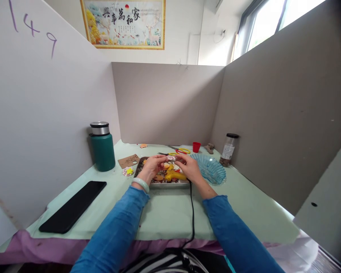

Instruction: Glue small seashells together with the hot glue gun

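Left grip [152, 167], right grip [190, 167] on patterned piece [171, 158]; tray [167, 186] holds glue gun [174, 175].

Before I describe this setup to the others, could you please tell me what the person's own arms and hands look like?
Both hands, left and right, are bare, without gloves. The plain blue sleeves are creased and end on the forearms, short of the wrists. A smooth, pale green bangle circles the left wrist.
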### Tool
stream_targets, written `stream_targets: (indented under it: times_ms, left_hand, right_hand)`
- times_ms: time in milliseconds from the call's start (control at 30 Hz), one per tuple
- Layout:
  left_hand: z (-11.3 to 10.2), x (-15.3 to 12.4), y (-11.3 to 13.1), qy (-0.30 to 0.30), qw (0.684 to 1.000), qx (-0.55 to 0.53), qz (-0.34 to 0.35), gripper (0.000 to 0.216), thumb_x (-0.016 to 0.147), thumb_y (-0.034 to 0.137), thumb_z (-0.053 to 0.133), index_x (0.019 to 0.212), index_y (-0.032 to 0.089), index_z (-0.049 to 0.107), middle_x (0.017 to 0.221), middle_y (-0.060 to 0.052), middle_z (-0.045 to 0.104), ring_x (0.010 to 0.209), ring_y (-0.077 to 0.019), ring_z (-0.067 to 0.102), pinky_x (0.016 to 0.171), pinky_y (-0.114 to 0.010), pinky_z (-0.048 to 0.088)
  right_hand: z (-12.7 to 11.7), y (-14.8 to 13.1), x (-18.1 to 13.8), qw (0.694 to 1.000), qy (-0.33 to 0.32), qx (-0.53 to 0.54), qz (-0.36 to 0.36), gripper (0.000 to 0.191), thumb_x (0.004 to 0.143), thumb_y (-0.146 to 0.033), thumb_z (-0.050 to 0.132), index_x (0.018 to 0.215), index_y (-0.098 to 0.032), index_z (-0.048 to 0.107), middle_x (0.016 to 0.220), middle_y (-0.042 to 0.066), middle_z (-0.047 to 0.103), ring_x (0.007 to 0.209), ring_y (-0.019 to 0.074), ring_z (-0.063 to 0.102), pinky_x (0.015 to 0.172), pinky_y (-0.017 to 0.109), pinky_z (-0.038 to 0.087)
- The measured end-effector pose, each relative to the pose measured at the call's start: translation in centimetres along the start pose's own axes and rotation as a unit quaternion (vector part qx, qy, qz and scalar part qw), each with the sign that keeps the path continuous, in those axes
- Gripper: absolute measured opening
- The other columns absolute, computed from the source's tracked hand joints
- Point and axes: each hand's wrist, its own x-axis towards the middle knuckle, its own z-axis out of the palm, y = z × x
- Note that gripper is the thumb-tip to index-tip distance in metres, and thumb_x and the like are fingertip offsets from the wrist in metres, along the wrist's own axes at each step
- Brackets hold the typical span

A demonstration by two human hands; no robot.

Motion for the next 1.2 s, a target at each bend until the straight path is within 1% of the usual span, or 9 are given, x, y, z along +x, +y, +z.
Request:
stream_targets:
  times_ms: [67, 200, 400, 633, 767, 900, 967, 1067, 1200]
  left_hand:
    - [-0.03, 0.08, -0.06, 0.012, 1.000, 0.003, 0.004, 0.019, 0.066, 0.010, 0.071, 0.081, 0.011, 0.060, 0.060, 0.000, 0.059, 0.042, -0.0046, 0.045, 0.048, -0.021, 0.045]
    - [-0.14, 0.34, -0.50, 0.008, 0.999, 0.035, 0.025, 0.024, 0.063, 0.013, 0.074, 0.083, 0.011, 0.060, 0.057, 0.002, 0.056, 0.042, -0.0046, 0.045, 0.049, -0.022, 0.046]
    - [-0.12, 0.31, -0.83, 0.018, 0.988, 0.133, 0.082, 0.030, 0.060, 0.020, 0.077, 0.085, 0.010, 0.063, 0.065, -0.002, 0.062, 0.043, -0.0049, 0.047, 0.045, -0.021, 0.043]
    - [-0.04, 0.14, -0.88, -0.007, 0.986, 0.163, 0.036, 0.026, 0.064, 0.024, 0.075, 0.082, 0.009, 0.064, 0.074, -0.007, 0.066, 0.043, -0.0059, 0.049, 0.045, -0.021, 0.043]
    - [-0.08, 0.10, -0.93, -0.048, 0.984, 0.171, -0.001, 0.039, 0.058, 0.024, 0.080, 0.091, 0.010, 0.064, 0.082, -0.009, 0.066, 0.049, -0.0070, 0.052, 0.047, -0.021, 0.044]
    - [-0.06, -0.06, -0.73, -0.050, 0.982, 0.173, 0.058, 0.049, 0.062, 0.034, 0.078, 0.104, 0.015, 0.063, 0.089, -0.006, 0.064, 0.057, -0.0081, 0.055, 0.046, -0.019, 0.041]
    - [0.03, -0.15, -0.59, -0.048, 0.978, 0.183, 0.089, 0.044, 0.064, 0.037, 0.076, 0.100, 0.015, 0.064, 0.078, -0.003, 0.062, 0.050, -0.0055, 0.049, 0.041, -0.018, 0.035]
    - [0.22, -0.30, -0.42, -0.054, 0.983, 0.158, 0.083, 0.034, 0.062, 0.033, 0.078, 0.084, 0.012, 0.063, 0.064, 0.000, 0.056, 0.045, -0.0040, 0.044, 0.040, -0.017, 0.031]
    - [0.36, -0.50, -0.29, -0.063, 0.995, 0.058, 0.046, 0.031, 0.060, 0.025, 0.079, 0.078, 0.013, 0.057, 0.066, 0.000, 0.058, 0.057, -0.0089, 0.055, 0.056, -0.023, 0.047]
  right_hand:
    - [-0.04, 0.12, 0.06, 1.000, 0.012, 0.004, 0.010, 0.030, 0.075, -0.031, 0.061, 0.102, -0.019, 0.066, 0.097, 0.006, 0.068, 0.071, 0.0155, 0.059, 0.071, 0.030, 0.046]
    - [-0.09, -0.17, 0.00, 0.998, -0.016, 0.047, 0.042, 0.021, 0.076, -0.034, 0.058, 0.084, -0.017, 0.067, 0.080, 0.005, 0.069, 0.070, 0.0166, 0.059, 0.068, 0.029, 0.045]
    - [-0.15, -0.53, -0.11, 0.995, -0.021, 0.077, 0.053, 0.021, 0.076, -0.035, 0.055, 0.076, -0.017, 0.066, 0.071, 0.004, 0.066, 0.065, 0.0163, 0.057, 0.061, 0.027, 0.042]
    - [-0.09, 0.05, 0.23, 0.978, -0.020, 0.182, 0.095, 0.023, 0.075, -0.036, 0.056, 0.076, -0.015, 0.064, 0.067, 0.002, 0.062, 0.059, 0.0137, 0.054, 0.060, 0.027, 0.044]
    - [-0.16, 0.10, 0.36, 0.969, -0.007, 0.224, 0.103, 0.024, 0.077, -0.039, 0.055, 0.077, -0.016, 0.061, 0.069, 0.001, 0.062, 0.061, 0.0134, 0.054, 0.059, 0.026, 0.045]
    - [-0.27, 0.05, 0.28, 0.978, -0.021, 0.189, 0.084, 0.023, 0.079, -0.040, 0.054, 0.074, -0.018, 0.058, 0.067, -0.001, 0.059, 0.060, 0.0132, 0.053, 0.059, 0.026, 0.043]
    - [-0.27, 0.06, 0.22, 0.983, -0.032, 0.166, 0.070, 0.023, 0.080, -0.040, 0.053, 0.074, -0.018, 0.057, 0.065, -0.001, 0.057, 0.060, 0.0134, 0.053, 0.059, 0.026, 0.041]
    - [-0.25, -0.02, 0.16, 0.983, -0.033, 0.165, 0.066, 0.026, 0.082, -0.043, 0.051, 0.080, -0.018, 0.059, 0.068, 0.000, 0.058, 0.062, 0.0141, 0.053, 0.060, 0.027, 0.042]
    - [-0.27, -0.30, 0.09, 0.983, -0.043, 0.165, 0.064, 0.029, 0.080, -0.046, 0.054, 0.084, -0.018, 0.062, 0.075, 0.002, 0.062, 0.066, 0.0152, 0.055, 0.062, 0.027, 0.041]
